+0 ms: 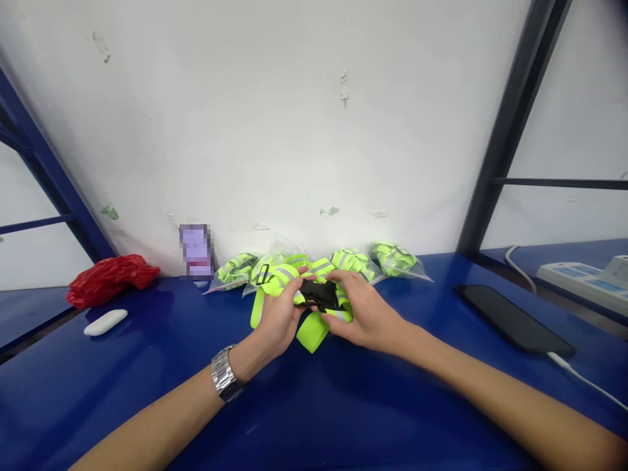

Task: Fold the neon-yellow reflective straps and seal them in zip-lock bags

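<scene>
A bundle of neon yellow straps with grey reflective stripes (313,332) is held just above the blue table, in the middle of the view. Near its centre is a black plastic buckle (318,294). My left hand (282,315) grips the straps and the buckle's left side, with a silver watch on that wrist. My right hand (362,310) pinches the buckle's right side between thumb and fingers. Whether the buckle's halves are joined cannot be made out. Behind the hands, clear bags with similar yellow straps, such as the rightmost bag (395,260), lie along the wall.
On the blue table (314,412), a red plastic bag (112,280) and a white oval case (106,322) lie left. A blurred purple screen (197,251) leans on the wall. At right are a black phone (513,319) with white cable and a white power strip (583,282).
</scene>
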### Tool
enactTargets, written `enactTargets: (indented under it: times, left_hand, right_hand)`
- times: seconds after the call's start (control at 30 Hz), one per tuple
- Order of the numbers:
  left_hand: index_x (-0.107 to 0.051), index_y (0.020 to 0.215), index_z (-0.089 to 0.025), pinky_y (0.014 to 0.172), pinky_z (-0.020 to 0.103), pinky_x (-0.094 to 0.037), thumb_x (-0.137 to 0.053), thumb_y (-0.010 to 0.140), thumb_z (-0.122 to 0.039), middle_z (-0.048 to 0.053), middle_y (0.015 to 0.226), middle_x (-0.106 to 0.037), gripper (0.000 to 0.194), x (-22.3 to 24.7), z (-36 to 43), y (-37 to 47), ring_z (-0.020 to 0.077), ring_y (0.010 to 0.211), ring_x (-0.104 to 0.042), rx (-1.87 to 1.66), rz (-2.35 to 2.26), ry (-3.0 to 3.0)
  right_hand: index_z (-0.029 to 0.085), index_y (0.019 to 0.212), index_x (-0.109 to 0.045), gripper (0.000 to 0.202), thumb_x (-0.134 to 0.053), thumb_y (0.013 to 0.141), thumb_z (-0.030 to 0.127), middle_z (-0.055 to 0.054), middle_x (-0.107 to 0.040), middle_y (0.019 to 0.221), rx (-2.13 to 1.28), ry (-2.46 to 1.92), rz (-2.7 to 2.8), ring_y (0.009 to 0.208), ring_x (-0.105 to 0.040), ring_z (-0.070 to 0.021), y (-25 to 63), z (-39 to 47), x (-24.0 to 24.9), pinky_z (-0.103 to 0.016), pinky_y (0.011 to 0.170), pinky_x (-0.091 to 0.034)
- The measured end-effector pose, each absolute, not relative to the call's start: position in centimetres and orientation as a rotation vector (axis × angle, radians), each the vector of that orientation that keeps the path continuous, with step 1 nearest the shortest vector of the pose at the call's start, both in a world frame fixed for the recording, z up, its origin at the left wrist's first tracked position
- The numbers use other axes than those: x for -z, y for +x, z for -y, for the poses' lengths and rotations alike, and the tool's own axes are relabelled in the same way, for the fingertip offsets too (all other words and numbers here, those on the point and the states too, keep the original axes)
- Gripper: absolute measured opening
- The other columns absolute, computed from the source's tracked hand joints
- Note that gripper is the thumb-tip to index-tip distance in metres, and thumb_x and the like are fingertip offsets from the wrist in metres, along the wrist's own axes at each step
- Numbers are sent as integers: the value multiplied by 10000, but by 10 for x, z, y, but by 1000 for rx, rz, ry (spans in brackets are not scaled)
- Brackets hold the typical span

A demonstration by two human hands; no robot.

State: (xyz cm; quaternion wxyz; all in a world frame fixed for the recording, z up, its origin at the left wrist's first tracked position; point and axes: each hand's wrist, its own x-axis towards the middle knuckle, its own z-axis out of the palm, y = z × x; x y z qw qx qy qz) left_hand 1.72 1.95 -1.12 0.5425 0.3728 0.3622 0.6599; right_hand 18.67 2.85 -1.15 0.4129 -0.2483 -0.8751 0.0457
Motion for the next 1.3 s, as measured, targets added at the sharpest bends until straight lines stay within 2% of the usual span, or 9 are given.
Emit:
enactTargets:
  times: [0.1, 0.2, 0.3, 0.4, 0.57, 0.87, 1.0, 1.13, 1.3]
  left_hand:
    - [-625, 1004, -125, 487, 193, -464, -635, 771, -187, 70, 926, -685, 241, 8, -21, 20, 152, 755, -644, -1650, -868, 795]
    - [-625, 951, -127, 553, 197, -497, -634, 777, -185, 80, 973, -684, 184, 5, -20, 20, 166, 842, -655, -1672, -858, 734]
    - [-629, 936, -125, 557, 201, -504, -646, 782, -202, 88, 1001, -681, 173, 4, -17, 18, 186, 890, -655, -1695, -840, 760]
    - [-637, 935, -125, 570, 200, -514, -644, 786, -197, 89, 1017, -678, 165, 5, -15, 16, 194, 922, -651, -1713, -785, 769]
    - [-652, 935, -136, 687, 244, -558, -669, 781, -205, 78, 1042, -678, 170, 14, -5, 26, 202, 955, -648, -1646, -735, 725]
    - [-654, 960, -152, 1016, 385, -404, -692, 741, -324, 79, 1092, -659, 282, 45, -5, 28, 235, 1097, -575, -1622, -1028, 1121]
    - [-649, 923, -160, 955, 382, -424, -602, 787, -346, 72, 1011, -662, 235, 54, -10, 12, 233, 994, -595, -1509, -1215, 1514]
    - [-602, 907, -175, 927, 419, -433, -464, 847, -290, 79, 957, -646, 190, 56, -8, -1, 240, 957, -585, -1323, -1356, 1900]
    - [-576, 917, -177, 881, 417, -476, -399, 834, -164, 91, 908, -630, 195, 57, -3, -9, 232, 896, -586, -1118, -1422, 2322]
  right_hand:
    - [213, 1027, -534, 222, -540, 810, 164, -108, -643, 994, 36, -422, 2111, 992, -587, -249, 180, -18, 16, -417, 895, -452]
    - [201, 929, -589, 118, -520, 838, 172, -50, -645, 793, -313, -288, 2254, 749, -607, -179, 171, -4, 20, -310, 722, -497]
    - [179, 1041, -610, 199, -526, 883, 266, -49, -660, 920, -759, -394, 2171, 845, -613, -173, 163, -2, 27, -295, 777, -491]
    - [178, 967, -641, 273, -529, 898, 417, -30, -641, 897, -1175, -526, 1924, 933, -586, -198, 158, -11, 35, -321, 855, -467]
    - [285, 1049, -625, 337, -535, 859, 549, -1, -650, 1056, -1850, -402, 1224, 1058, -574, -172, 149, -23, 39, -324, 957, -428]
    - [249, 1052, -644, 446, -749, 619, 236, -2, -643, 1193, -1368, -582, 730, 1193, -527, -240, 147, -37, 45, -376, 992, -439]
    - [216, 928, -692, 310, -714, 621, 185, -28, -688, 1096, -1159, -605, 1010, 1118, -574, -244, 155, -46, 52, -409, 1034, -396]
    - [182, 798, -700, 165, -722, 637, 210, -55, -715, 916, -1043, -643, 1370, 919, -636, -242, 166, -48, 50, -410, 918, -473]
    - [169, 856, -687, 267, -782, 644, 303, -63, -718, 896, -1201, -683, 1428, 832, -653, -223, 172, -44, 45, -389, 834, -518]
